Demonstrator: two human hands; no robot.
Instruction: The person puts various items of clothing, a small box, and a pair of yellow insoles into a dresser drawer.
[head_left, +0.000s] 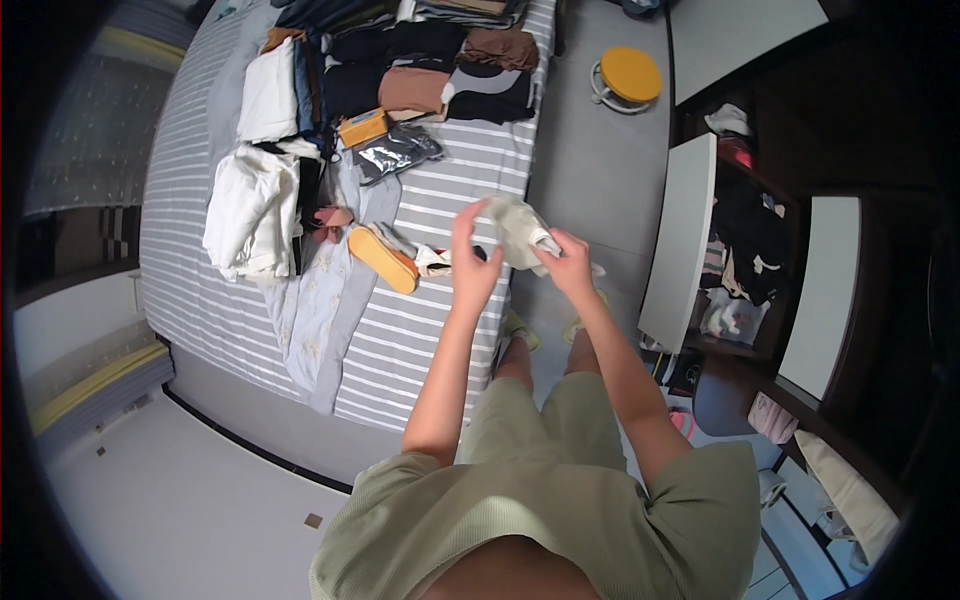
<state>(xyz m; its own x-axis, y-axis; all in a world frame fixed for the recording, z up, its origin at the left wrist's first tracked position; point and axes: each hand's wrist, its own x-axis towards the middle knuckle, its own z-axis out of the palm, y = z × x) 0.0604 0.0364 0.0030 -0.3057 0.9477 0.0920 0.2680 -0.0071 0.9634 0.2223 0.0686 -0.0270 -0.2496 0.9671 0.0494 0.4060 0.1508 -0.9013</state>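
Observation:
A pale beige piece of cloth, soft and crumpled, hangs in the air just past the bed's right edge; its exact kind is unclear. My right hand pinches its near right side, where a whiter fold shows. On the other side my left hand is open in a C shape, thumb and fingers apart, fingertips by the cloth's left edge. Left of that hand, a small white item with red and dark parts lies on the bed near an orange-soled slipper.
The striped bed bears folded dark and brown clothes, white garments, a yellow box and a shiny black packet. To the right stands a dark cabinet with an open pale door and clothes inside. Farther off is a yellow round stool.

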